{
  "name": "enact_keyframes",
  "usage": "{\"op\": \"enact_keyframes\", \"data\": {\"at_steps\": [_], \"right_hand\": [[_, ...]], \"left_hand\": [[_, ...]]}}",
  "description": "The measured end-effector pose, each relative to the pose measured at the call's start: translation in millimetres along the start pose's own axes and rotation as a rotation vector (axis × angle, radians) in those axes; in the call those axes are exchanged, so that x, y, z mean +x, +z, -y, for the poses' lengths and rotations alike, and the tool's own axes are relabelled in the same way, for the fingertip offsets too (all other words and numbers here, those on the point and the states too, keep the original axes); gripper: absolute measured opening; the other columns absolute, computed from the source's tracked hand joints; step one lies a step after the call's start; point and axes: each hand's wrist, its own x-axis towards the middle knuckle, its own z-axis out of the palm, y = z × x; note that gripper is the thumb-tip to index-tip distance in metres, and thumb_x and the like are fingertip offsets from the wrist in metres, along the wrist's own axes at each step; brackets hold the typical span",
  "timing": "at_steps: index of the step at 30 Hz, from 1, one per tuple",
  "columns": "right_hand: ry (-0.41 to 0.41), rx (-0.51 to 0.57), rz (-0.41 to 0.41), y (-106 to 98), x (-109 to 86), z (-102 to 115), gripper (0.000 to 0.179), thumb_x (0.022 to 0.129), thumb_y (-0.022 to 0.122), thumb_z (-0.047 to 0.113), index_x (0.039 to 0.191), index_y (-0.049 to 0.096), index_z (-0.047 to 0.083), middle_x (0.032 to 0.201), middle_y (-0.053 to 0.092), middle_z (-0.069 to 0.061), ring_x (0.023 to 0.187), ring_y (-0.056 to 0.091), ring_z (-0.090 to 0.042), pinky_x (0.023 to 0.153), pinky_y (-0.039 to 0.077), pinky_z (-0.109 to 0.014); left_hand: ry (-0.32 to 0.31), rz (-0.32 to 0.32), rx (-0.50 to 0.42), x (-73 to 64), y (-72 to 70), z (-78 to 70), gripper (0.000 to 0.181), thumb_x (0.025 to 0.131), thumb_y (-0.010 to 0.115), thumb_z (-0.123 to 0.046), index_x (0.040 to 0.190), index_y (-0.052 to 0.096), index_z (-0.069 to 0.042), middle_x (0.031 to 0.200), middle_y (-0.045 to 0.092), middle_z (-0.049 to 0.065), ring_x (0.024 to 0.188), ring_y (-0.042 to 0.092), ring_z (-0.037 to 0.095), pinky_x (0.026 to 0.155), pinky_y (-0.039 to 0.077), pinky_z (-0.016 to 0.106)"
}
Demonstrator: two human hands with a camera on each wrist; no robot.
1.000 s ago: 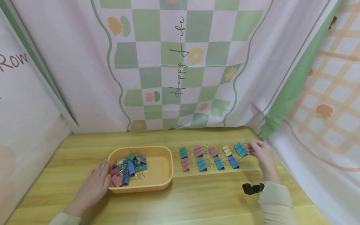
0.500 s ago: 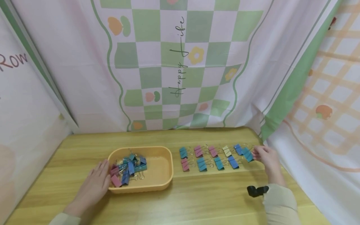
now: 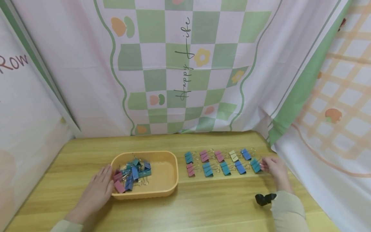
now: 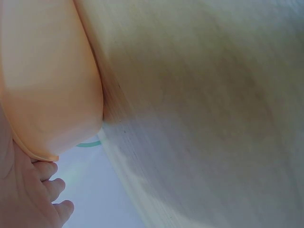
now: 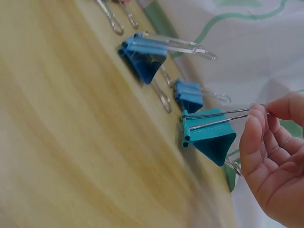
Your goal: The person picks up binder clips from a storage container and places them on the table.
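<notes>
My right hand (image 3: 273,169) pinches a wire handle of a teal binder clip (image 3: 256,165) at the right end of the nearer row. In the right wrist view the thumb and fingers (image 5: 256,121) meet at the tip of that handle, and the teal clip (image 5: 209,133) lies close over the wood. Just beyond it sits a blue binder clip (image 3: 246,154), the last of the farther row. At the left, my left hand (image 3: 97,190) rests with extended fingers along the side of a yellow-orange tray (image 3: 163,193); its fingertips reach past the rim (image 4: 45,156) in the left wrist view.
Several binder clips (image 3: 134,174) in blue, teal and pink lie heaped in the tray's left half. Two rows of clips, with a yellow clip (image 3: 233,156) among them, stretch right of the tray. A printed curtain (image 3: 185,122) hangs behind the wooden table (image 3: 185,212).
My right hand has carried the teal clip rightward, then toward the near side, from over the blue clip to the nearer row's end. The left hand and tray have stayed put.
</notes>
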Motion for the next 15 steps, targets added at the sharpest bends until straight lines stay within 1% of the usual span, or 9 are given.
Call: {"op": "enact_keyframes", "data": {"at_steps": [1,3,6,8,11,15], "right_hand": [[0.009,0.024,-0.001,-1.6,1.3,-3.3,0.018,0.091,0.053,0.008,0.093,0.059,-0.009,0.074,0.064,-0.003,0.066,0.063,-0.011,0.063,0.055,-0.023],[0.019,0.035,0.001,-3.2,1.7,-5.8,0.014,0.09,0.053,0.008,0.09,0.06,-0.004,0.074,0.064,-0.002,0.066,0.063,-0.01,0.064,0.055,-0.023],[0.035,0.073,-0.008,-2.8,-0.4,-4.5,0.014,0.091,0.053,0.008,0.092,0.059,-0.004,0.073,0.064,-0.002,0.066,0.063,-0.01,0.064,0.054,-0.023],[0.036,0.073,0.006,-2.3,-2.5,-1.0,0.013,0.093,0.05,0.008,0.093,0.058,-0.002,0.074,0.064,0.0,0.066,0.063,-0.008,0.065,0.054,-0.022],[0.057,0.123,0.016,-2.7,-3.3,1.6,0.012,0.093,0.049,0.005,0.09,0.06,0.0,0.072,0.065,-0.001,0.065,0.063,-0.009,0.064,0.054,-0.023],[0.064,0.123,0.035,-3.1,-3.0,2.1,0.011,0.094,0.048,0.003,0.091,0.059,0.0,0.072,0.065,-0.001,0.064,0.063,-0.009,0.064,0.055,-0.023]], "left_hand": [[0.0,0.0,0.0,0.0,-0.1,0.0,0.054,0.099,0.034,-0.022,0.138,0.025,0.013,0.143,0.023,0.03,0.129,0.022,0.047,0.103,0.017,0.06],[-0.001,0.001,0.001,-0.1,0.2,0.4,0.054,0.099,0.034,-0.022,0.139,0.024,0.013,0.143,0.023,0.03,0.129,0.022,0.047,0.103,0.017,0.06],[-0.003,0.001,0.002,0.1,0.1,0.6,0.054,0.099,0.033,-0.023,0.139,0.024,0.012,0.143,0.022,0.029,0.129,0.021,0.046,0.103,0.017,0.06],[-0.003,0.002,0.002,-0.1,0.1,0.7,0.054,0.099,0.033,-0.023,0.139,0.023,0.012,0.144,0.022,0.029,0.13,0.021,0.046,0.103,0.016,0.06],[-0.004,0.003,-0.001,-0.1,-0.1,0.5,0.054,0.099,0.033,-0.023,0.139,0.023,0.012,0.143,0.022,0.029,0.13,0.021,0.046,0.103,0.016,0.06],[-0.002,-0.001,-0.003,-0.2,0.3,0.4,0.054,0.099,0.034,-0.023,0.139,0.024,0.012,0.143,0.023,0.029,0.129,0.021,0.046,0.103,0.016,0.06]]}}
